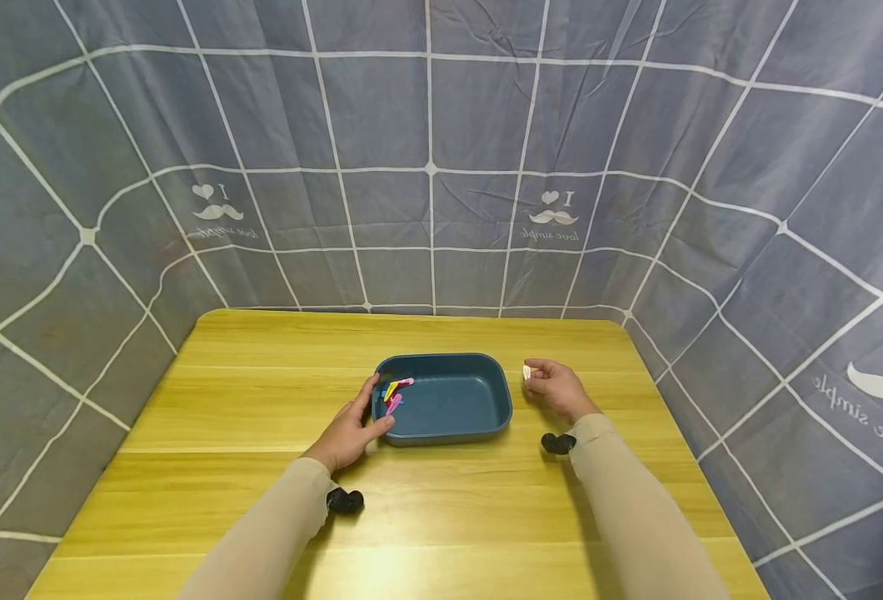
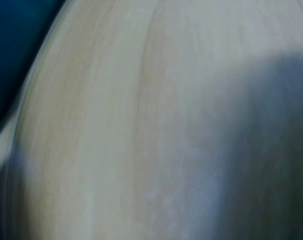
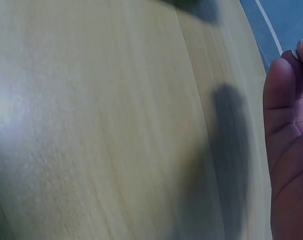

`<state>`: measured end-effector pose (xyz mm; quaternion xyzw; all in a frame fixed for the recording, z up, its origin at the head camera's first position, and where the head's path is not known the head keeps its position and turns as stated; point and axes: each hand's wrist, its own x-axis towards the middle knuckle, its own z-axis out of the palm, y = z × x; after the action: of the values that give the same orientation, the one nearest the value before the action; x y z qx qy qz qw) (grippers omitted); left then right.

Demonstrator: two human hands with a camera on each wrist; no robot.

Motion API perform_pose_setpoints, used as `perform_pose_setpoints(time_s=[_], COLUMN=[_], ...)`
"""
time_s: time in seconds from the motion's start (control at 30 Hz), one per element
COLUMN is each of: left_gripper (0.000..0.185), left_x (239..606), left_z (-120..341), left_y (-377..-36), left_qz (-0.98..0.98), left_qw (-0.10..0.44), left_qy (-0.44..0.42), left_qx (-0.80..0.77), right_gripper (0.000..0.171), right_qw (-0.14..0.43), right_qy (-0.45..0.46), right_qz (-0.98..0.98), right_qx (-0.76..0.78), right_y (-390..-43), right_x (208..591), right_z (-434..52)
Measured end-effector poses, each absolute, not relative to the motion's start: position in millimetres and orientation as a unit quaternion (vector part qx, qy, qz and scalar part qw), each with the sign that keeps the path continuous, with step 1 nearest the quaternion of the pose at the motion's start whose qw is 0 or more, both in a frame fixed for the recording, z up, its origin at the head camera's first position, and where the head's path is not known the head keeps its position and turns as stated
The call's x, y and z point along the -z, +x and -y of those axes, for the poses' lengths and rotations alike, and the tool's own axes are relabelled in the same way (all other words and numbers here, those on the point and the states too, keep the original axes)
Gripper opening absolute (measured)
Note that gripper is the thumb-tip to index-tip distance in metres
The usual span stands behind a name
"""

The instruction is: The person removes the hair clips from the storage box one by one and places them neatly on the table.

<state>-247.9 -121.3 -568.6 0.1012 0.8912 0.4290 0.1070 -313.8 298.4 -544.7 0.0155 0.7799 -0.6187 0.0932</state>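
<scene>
A dark blue tray (image 1: 479, 421) sits in the middle of the wooden table (image 1: 261, 400). Several small clips, yellow, pink and magenta (image 1: 395, 392), lie in its left end. My left hand (image 1: 351, 429) rests against the tray's left rim, thumb on the near corner and fingers along the edge. Just right of the tray, my right hand (image 1: 554, 385) pinches a small white clip (image 1: 526, 372) at its fingertips. In the right wrist view only the palm and a fingertip (image 3: 286, 100) show at the right edge. The left wrist view is blurred tabletop.
Grey-blue checked cloth (image 1: 426, 167) walls the table on the back and both sides. The black wrist cameras (image 1: 345, 500) (image 1: 558, 442) hang under both sleeves. Bare wood spreads in front of the tray and to its left.
</scene>
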Motion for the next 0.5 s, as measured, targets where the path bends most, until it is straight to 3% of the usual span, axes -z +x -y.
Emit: perform_pose_setpoints(time_s=[0.5], left_gripper=[0.089], left_x=[571], left_z=[122], left_y=[-250], left_qz=[-0.887], left_qw=[0.111], left_qy=[0.096], left_qx=[-0.437], right_gripper=[0.05], right_qw=[0.107], right_qy=[0.045], right_qz=[-0.818], right_qx=[0.564], right_y=[-327], right_x=[558], right_z=[-294])
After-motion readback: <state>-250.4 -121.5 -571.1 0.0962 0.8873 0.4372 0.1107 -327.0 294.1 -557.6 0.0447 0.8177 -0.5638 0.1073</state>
